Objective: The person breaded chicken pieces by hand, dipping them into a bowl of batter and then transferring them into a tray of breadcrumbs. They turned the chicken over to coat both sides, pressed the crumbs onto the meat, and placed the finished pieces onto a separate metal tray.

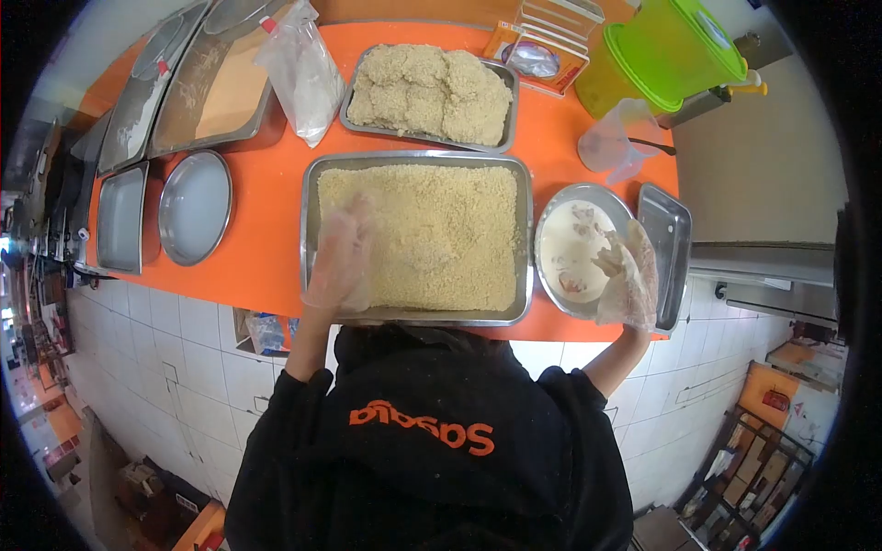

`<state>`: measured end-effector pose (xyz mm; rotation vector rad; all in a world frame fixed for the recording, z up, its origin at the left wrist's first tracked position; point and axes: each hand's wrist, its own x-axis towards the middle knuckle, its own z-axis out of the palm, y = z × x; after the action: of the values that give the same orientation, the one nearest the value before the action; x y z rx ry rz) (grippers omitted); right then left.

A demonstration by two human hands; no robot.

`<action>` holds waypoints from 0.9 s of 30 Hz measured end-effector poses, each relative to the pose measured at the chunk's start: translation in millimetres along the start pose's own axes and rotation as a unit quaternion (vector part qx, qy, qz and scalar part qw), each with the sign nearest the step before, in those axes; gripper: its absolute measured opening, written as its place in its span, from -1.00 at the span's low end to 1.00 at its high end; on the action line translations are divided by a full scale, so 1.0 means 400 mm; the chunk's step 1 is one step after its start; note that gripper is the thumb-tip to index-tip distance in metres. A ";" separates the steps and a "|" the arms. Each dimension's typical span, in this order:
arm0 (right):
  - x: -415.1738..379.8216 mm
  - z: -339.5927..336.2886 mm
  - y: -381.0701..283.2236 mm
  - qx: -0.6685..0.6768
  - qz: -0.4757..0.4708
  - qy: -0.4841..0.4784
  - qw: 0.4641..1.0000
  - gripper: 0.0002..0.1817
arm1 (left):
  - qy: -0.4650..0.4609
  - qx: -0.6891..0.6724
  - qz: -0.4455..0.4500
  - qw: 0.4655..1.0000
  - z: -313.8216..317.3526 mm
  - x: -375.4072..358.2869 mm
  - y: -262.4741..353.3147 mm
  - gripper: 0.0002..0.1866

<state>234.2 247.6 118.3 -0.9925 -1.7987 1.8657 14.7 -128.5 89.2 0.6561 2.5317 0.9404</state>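
My left hand point(347, 255), in a clear plastic glove, is over the left side of a metal tray point(418, 318) filled with pale yellow breadcrumbs point(450, 230). Motion smears its fingers. At the right, my right hand point(630, 275) is over the edge of a round metal bowl point(549, 286) of white batter point(560, 243). Its glove is coated with wet batter and crumbs, and the fingers are apart with nothing visible in them. Pieces of meat point(577, 280) lie partly sunk in the batter.
Behind the crumbs, a tray holds breaded pieces point(432, 87). A plastic bag of white powder point(303, 78), a round pan point(196, 208) and metal containers point(122, 220) stand left. A clear jug point(606, 142), green-lidded tubs point(634, 69) and a metal tray point(668, 220) are right.
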 end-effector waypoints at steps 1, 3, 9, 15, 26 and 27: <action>-0.003 -0.003 0.001 0.002 0.003 -0.003 1.000 -0.28 | 0.046 0.000 0.088 0.995 0.002 0.021 -0.007 -0.53; -0.003 -0.008 0.002 0.002 0.007 -0.010 1.000 -0.28 | 0.132 -0.007 0.253 0.958 0.060 0.049 -0.044 -0.49; -0.006 -0.009 0.027 -0.037 -0.002 -0.032 0.999 -0.29 | 0.089 0.234 0.233 0.940 0.273 0.098 -0.099 -0.39; 0.056 0.134 0.036 -0.061 -0.008 -0.086 0.994 -0.29 | 0.080 0.119 0.267 0.953 0.329 0.169 0.093 -0.46; 0.069 0.181 0.026 -0.086 -0.010 -0.094 0.992 -0.29 | -0.126 0.157 0.233 0.951 0.110 0.098 0.119 -0.50; 0.071 0.180 0.026 -0.086 -0.011 -0.093 0.992 -0.29 | 0.009 0.186 0.291 0.938 0.151 0.075 0.084 -0.46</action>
<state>166.6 214.4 97.3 -0.8740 -2.1003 1.8688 28.8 -59.0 63.8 1.5796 2.5952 0.6201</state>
